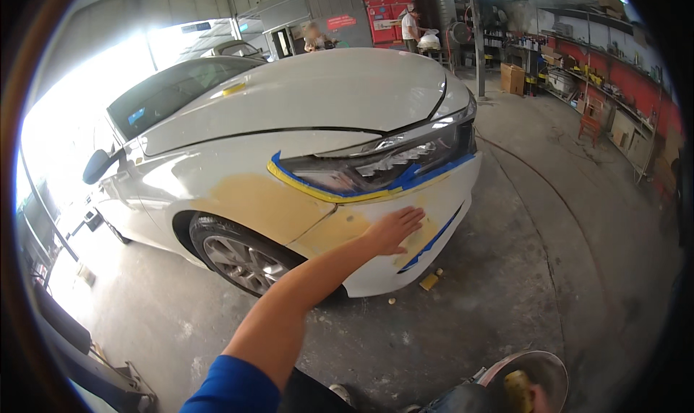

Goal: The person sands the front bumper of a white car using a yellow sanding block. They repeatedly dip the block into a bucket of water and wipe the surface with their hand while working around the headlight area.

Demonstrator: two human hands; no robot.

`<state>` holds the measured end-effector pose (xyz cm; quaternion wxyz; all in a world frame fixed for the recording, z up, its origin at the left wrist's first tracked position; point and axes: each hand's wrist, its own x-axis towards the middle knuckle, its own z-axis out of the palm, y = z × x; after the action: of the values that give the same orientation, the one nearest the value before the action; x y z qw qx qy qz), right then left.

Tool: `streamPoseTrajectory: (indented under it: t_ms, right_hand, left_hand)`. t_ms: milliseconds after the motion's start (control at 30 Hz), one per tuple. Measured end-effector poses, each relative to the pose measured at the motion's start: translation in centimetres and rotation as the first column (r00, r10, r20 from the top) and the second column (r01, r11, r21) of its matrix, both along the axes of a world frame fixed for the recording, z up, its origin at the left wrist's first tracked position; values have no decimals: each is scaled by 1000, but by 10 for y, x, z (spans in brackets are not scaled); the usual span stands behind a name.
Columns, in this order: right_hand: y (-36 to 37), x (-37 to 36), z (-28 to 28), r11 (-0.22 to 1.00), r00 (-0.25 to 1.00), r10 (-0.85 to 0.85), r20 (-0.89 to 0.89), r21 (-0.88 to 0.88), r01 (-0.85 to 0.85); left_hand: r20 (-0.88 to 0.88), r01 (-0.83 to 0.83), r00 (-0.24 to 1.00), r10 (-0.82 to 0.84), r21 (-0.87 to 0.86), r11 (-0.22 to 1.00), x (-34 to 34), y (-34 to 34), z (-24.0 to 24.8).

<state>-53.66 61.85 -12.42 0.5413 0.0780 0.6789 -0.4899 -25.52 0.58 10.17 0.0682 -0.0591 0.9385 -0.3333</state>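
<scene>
Fingers of the left hand (391, 231) are released and slightly parted, lying flat on the front bumper (370, 274) of a white car (325, 95), with the thumb lower than the rest. The bumper wraps the car's near front corner, just below the headlight (405, 160), and the hand rests on it between that headlight and the lower edge. Pale yellow patches spread over the bumper and the fender (253, 200), the fender's reaching above the front wheel (242, 257). Yellow tape (311, 189) and blue tape follow the headlight's lower edge, and a strip of blue tape (434, 247) runs slantwise near the bumper's lower front edge. At the picture's lower right, the right hand (538, 397) is partly cut off, its fingers grasping a yellow sponge (517, 390) within the rim of a round basin (546, 356). A yellow piece (429, 281) lies on the floor (463, 319) just off the bumper's lower edge, with smaller bits near it. Another yellow thing (233, 89) sits near the hood's rear edge. Farther right, a hose (557, 178) curves over the floor; near the floor's right edge stands a red chair (591, 118) beside loaded shelves.
</scene>
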Motion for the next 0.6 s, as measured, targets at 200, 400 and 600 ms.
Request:
streamPoseTrajectory:
  t_ms: [200,400,600]
  right_hand:
    - [-10,20,-102,575,245,782,-574,512,-638]
    - [-22,38,-57,475,-20,708,-706,498,-726]
    - [-58,-12,111,149,-281,844,-457,703,-695]
  left_hand:
    - [-84,-39,996,39,4,999,-58,-6,-22]
    - [-69,-23,997,28,75,997,3,-1,-34]
    - [-140,25,990,-22,22,999,31,13,-35]
